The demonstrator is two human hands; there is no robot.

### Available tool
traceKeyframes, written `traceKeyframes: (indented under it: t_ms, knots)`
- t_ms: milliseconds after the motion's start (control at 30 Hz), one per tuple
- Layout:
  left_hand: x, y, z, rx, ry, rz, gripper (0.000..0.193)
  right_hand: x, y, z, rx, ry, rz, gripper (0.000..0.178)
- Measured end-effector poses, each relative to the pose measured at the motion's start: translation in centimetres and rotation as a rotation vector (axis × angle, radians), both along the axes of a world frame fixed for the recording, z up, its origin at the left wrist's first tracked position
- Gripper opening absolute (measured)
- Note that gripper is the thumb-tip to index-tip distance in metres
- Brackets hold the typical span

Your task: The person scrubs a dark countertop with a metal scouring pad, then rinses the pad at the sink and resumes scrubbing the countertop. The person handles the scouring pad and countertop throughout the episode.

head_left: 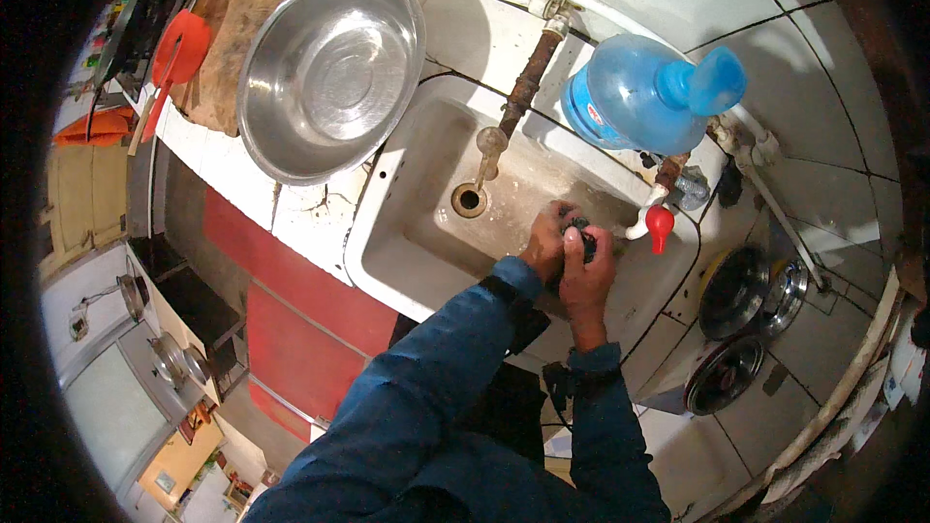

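Both my hands are together over the right half of a white ceramic sink [402, 174]. A small dark, lumpy thing [587, 238] is between them; its kind is not clear. My left hand [545, 240] is curled against it from the left. My right hand [587, 286] closes round it from the right, thumb on top. Just to the right of my fingers is a tap with a red handle [660, 223] and a white spout [635, 229]. The undersides of both hands are hidden.
A large steel basin [339, 77] stands on the white counter left of the sink. Behind the sink is a blue plastic bottle [625, 92]. A rusty pipe [523, 82] reaches over the drain [469, 200]. Several metal bowls [733, 292] lie at the right. A red strainer-like utensil [181, 46] is far left.
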State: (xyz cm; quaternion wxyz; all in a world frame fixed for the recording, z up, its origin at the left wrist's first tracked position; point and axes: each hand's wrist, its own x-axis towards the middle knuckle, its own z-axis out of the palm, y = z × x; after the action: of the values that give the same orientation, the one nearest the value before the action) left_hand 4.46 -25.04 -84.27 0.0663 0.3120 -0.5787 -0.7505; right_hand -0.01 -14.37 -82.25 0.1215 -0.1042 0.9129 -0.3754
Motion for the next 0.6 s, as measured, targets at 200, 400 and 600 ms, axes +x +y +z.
traceKeyframes:
  t_ms: [200,400,600]
  knots:
    - [1.6,1.5,0.8,0.484,-0.047,-0.129,0.024,-5.8,1.6,-3.9,-0.262,-0.291,-0.130,0.032]
    - [2.4,-4.3,1.1,0.324,-0.200,0.062,0.035,-5.5,2.9,1.0,-0.802,-0.854,-0.646,0.039]
    - [3.6,-5.3,2.1,0.482,-0.175,0.177,0.037,-4.7,0.8,3.9,-0.838,-0.882,-0.537,0.041]
